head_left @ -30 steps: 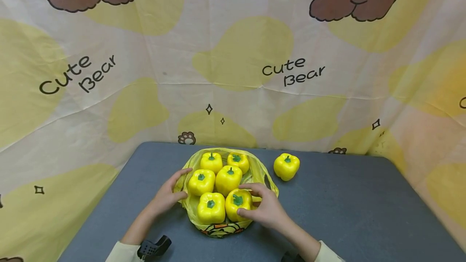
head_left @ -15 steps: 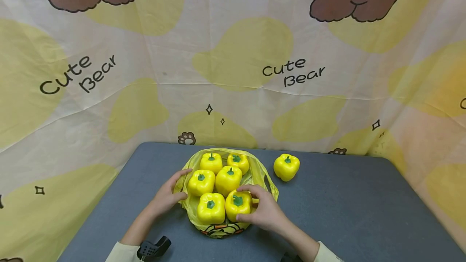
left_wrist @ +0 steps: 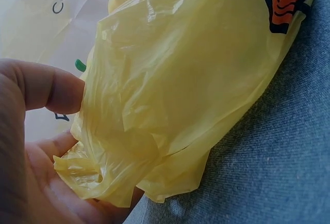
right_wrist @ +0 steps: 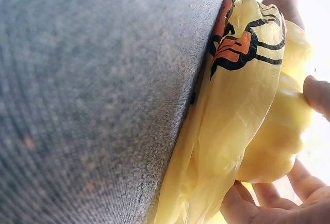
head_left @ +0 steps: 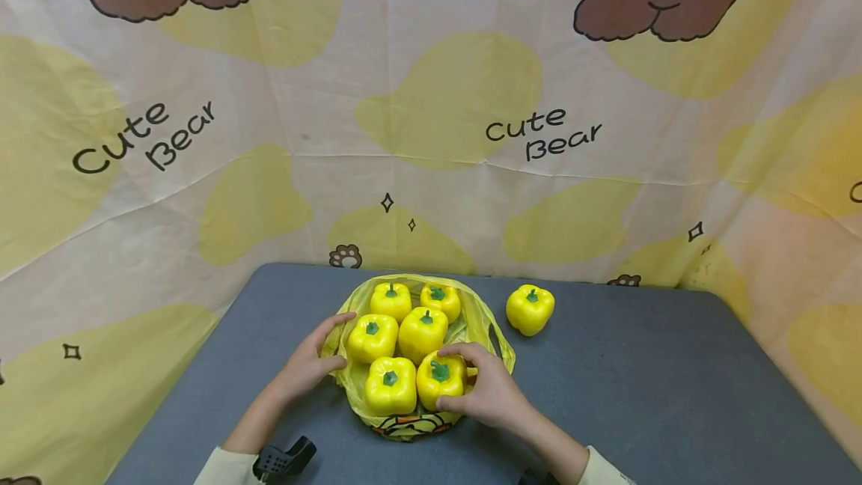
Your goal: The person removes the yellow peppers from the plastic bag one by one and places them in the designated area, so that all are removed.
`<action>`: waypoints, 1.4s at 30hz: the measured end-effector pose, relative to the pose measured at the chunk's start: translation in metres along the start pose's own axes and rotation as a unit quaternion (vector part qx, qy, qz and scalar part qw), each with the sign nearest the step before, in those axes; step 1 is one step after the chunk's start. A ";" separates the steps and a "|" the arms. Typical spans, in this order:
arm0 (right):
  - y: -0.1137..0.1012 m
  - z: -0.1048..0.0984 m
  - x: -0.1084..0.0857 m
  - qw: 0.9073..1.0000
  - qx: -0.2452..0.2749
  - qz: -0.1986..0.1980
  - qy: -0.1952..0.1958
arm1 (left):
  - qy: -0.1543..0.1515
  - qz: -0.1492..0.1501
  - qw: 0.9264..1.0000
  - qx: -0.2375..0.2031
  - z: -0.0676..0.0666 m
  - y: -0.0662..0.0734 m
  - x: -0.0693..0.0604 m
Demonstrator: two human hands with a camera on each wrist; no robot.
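Note:
A yellow plastic bag [head_left: 481, 313] stands with its mouth spread wide on the table, several yellow bell peppers inside. At its left rim is my left hand [head_left: 313, 361]; in the left wrist view the thumb [left_wrist: 64, 95] and fingers hold the side of the bag [left_wrist: 170, 79], with some finger parts hidden behind the film. My right hand [head_left: 491, 388] grips the front right bell pepper [head_left: 441, 380], thumb on its near side and fingers round the far side. In the right wrist view that pepper [right_wrist: 273, 136] sits just inside the bag wall. Another bell pepper [head_left: 530, 310] lies outside, right of the bag.
The grey-blue table [head_left: 640, 380] carries the bag and the lone pepper. A patterned cloth curtain [head_left: 431, 111] hangs behind its back edge. Black wrist straps [head_left: 286, 459] sit on both forearms.
My right hand has shifted slightly, its fingers settling closer round the front right bell pepper. The left hand, the bag and the other peppers look unmoved.

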State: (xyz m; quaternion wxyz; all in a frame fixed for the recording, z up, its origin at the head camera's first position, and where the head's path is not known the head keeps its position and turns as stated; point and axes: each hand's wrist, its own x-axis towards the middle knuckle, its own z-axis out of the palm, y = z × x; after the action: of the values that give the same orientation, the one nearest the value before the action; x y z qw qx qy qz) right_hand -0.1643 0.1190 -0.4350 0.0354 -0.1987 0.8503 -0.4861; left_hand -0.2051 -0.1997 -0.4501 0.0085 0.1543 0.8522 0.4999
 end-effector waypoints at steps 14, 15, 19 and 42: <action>-0.004 -0.006 0.001 1.000 0.010 -0.003 0.021 | 0.000 0.014 1.000 0.003 -0.001 0.000 0.002; -0.004 -0.006 0.001 1.000 0.012 -0.004 0.024 | 0.001 0.014 1.000 0.003 -0.001 -0.001 0.002; -0.006 -0.011 0.002 0.999 0.021 -0.002 0.034 | 0.002 0.012 1.000 0.004 -0.001 -0.001 0.002; -0.024 -0.052 0.003 0.993 0.046 -0.006 0.106 | 0.008 -0.001 1.000 0.012 -0.003 0.003 -0.001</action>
State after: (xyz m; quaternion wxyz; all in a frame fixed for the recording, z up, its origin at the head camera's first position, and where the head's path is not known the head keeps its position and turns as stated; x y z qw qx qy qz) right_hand -0.1733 0.1494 -0.3871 -0.0487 -0.1488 0.8248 -0.5433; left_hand -0.2036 -0.2009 -0.4463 0.0005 0.1493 0.8582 0.4912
